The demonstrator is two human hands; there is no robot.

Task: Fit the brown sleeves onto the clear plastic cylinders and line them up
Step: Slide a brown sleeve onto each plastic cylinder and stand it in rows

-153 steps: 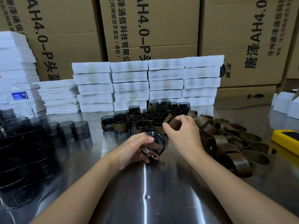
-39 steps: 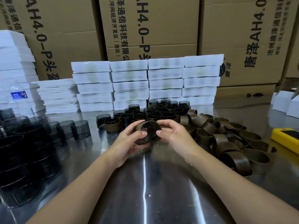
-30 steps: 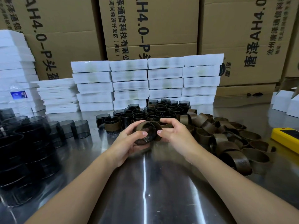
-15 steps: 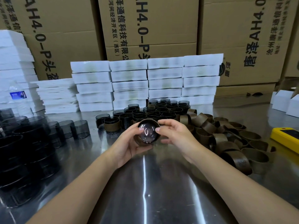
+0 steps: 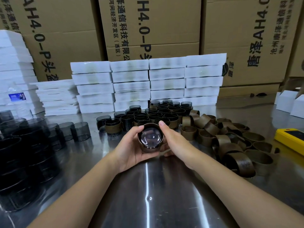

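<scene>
Light: even, moderately bright, from overhead. Shadows faint. Steel table (image 5: 181, 203) shows one narrow vertical glare streak plus soft reflections. White boxes (image 5: 131, 76) near overexposed, print smeared. Wide-angle bowing tilts cardboard cartons (image 5: 65, 38) toward the frame edges. Dark cylinder stacks (image 5: 21, 162) at left: soft, little detail.

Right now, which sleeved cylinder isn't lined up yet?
The cylinder held between left grip and right grip: tilted, glossy end toward the camera. The lined-up cylinders stand upright on the table.

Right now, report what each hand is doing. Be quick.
Left hand: closed around the clear cylinder, which has a brown sleeve on it.
Right hand: closed on that cylinder from the other side.
</scene>
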